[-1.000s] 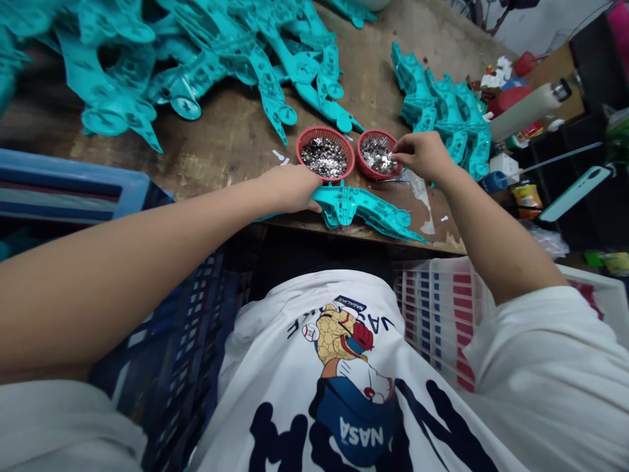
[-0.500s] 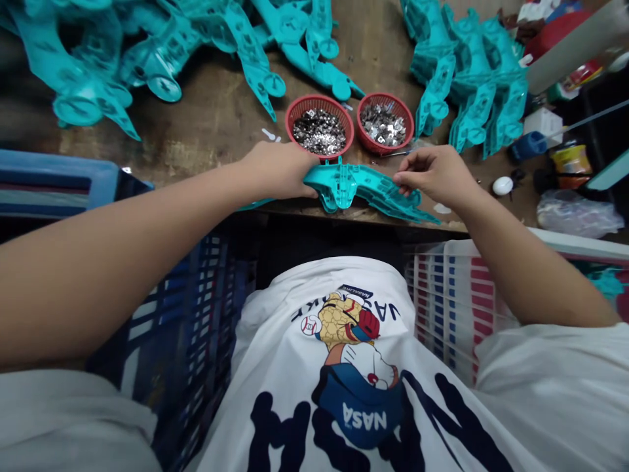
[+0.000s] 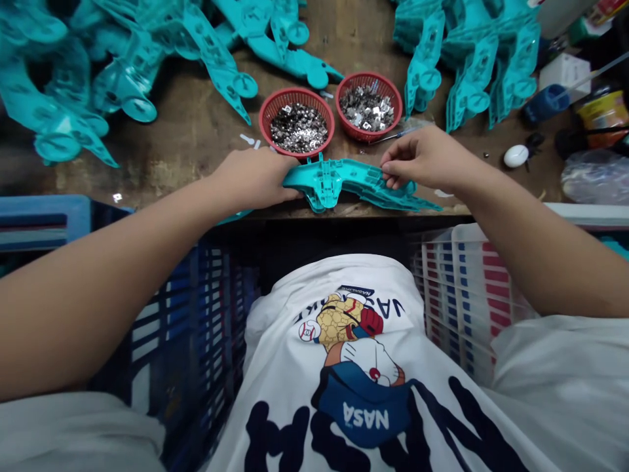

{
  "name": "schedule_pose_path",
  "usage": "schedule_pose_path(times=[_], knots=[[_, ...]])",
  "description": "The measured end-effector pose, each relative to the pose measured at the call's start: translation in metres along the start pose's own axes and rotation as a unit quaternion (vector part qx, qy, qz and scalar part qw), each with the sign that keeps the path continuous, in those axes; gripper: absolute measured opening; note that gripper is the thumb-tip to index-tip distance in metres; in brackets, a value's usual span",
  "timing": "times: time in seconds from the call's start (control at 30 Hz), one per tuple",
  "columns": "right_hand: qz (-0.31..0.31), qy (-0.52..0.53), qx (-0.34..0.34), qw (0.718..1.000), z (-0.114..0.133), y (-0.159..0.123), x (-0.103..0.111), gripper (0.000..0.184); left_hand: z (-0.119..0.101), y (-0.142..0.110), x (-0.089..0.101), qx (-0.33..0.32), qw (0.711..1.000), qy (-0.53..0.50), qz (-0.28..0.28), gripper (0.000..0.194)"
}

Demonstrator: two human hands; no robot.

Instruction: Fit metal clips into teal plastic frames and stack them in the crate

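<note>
A curved teal plastic part (image 3: 326,186) lies along the table's near edge, its ribbed inner side showing. My left hand (image 3: 255,178) is wrapped round its left half and covers much of it. At the right half, my right hand (image 3: 417,159) has thumb and fingertips pinched together against the part's surface. Whatever those fingertips hold is too small or hidden to make out. Just beyond the part stand two red plastic baskets: the left basket (image 3: 266,134) and the right basket (image 3: 396,110), both filled with small metal clips (image 3: 301,128).
Teal parts are heaped at the back left (image 3: 132,59), and more stand in a row at the back right (image 3: 472,72). A blue cup (image 3: 545,105), a white egg-shaped object (image 3: 515,156) and a plastic bag (image 3: 594,177) sit at right. Crates flank my lap, blue (image 3: 196,314) and white (image 3: 455,275).
The view has shifted a little, so the baskets and the heaped parts appear further left and higher. Both hands stay on the teal part, the right still pinching at its right half.
</note>
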State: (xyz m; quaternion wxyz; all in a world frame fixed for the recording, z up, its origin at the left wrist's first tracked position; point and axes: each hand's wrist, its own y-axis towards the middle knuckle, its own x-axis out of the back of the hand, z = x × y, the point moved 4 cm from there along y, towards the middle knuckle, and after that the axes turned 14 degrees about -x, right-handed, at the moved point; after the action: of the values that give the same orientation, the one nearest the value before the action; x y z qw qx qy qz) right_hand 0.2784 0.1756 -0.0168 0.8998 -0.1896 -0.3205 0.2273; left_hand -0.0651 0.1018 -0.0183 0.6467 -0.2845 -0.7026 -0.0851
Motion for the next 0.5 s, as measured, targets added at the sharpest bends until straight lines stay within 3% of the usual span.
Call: schedule_pose_path(times=[0.17,0.37,0.5], knots=[[-0.008,-0.069,0.048,0.996,0.008,-0.008,-0.004,0.025,-0.005,-0.003,0.005,-0.014,1.0,0.001,-0.015,0.055],[-0.1,-0.205,0.106,0.968,0.02,-0.027,-0.008,0.014,-0.024,-0.002,0.024,0.032,0.995,0.036,0.09,0.052],[-0.129,-0.256,0.106,0.952,0.018,-0.033,-0.013,0.017,-0.026,-0.002,0.026,0.055,0.995,-0.005,0.077,0.047]])
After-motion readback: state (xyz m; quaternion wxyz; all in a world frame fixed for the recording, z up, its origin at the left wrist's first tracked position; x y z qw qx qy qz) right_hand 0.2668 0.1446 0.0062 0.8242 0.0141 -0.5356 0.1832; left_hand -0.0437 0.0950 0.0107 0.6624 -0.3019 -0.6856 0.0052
